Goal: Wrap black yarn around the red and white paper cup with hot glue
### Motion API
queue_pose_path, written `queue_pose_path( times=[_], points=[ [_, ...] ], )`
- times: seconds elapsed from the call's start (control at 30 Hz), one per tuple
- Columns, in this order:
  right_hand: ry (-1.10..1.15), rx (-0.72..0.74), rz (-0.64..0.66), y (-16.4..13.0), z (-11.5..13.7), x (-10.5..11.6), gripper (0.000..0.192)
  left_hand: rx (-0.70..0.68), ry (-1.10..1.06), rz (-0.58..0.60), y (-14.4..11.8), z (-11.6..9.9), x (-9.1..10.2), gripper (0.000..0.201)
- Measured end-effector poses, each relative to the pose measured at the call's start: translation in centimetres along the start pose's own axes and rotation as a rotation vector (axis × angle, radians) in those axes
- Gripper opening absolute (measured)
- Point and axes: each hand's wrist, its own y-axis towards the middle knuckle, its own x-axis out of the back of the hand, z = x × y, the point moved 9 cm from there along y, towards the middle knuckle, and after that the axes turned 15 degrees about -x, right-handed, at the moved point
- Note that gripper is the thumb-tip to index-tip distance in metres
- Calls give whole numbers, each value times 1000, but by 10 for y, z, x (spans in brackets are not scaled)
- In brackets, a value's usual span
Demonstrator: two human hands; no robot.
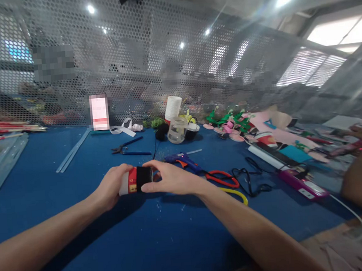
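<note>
Cup: the red, black and pale cup [132, 181] lies on its side between your two hands, in front of you and just above the blue table [164, 241].
Black band: it goes round the end of the cup toward your right hand [173, 178], so that part looks covered. How firmly it is fixed, you cannot tell from here.
Red and pale parts: they have no black over them. If the covering is meant to go further, that much is left; the far side of the cup is hidden.
Black strand: a thin line runs from near the black ball [162, 132] toward your right fingers; it looks like yarn feeding the band, but where it ends is hidden.
Left grip: your left hand [111, 185] is wrapped round the pale end, thumb along the top, holding it.
Right grip: your thumb and fingers curl narrowly about the black end, thumb low on the band, with a gap between palm and rim.
Glue gun: the blue glue gun [187, 162] lies just beyond your right hand, unheld.
Pliers: they [128, 149] rest beyond the cup, handles spread.
White cups: a stack [174, 107] stands at the back, behind a clear cup [177, 131].
</note>
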Motion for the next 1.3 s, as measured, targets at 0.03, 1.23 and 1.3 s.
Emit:
queue_pose_path(
  times=[0.03,1.23,1.3],
  points=[
    [-23,-2,1,0,0,-2,55,1,1,2,0,0,0,12],
    [-136,380,-258,-38,9,-18,74,-30,161,428,-19,3,-36,26],
    [-127,408,-250,-39,13,-20,73,-54,202,436,-20,3,-37,26]
  ],
)
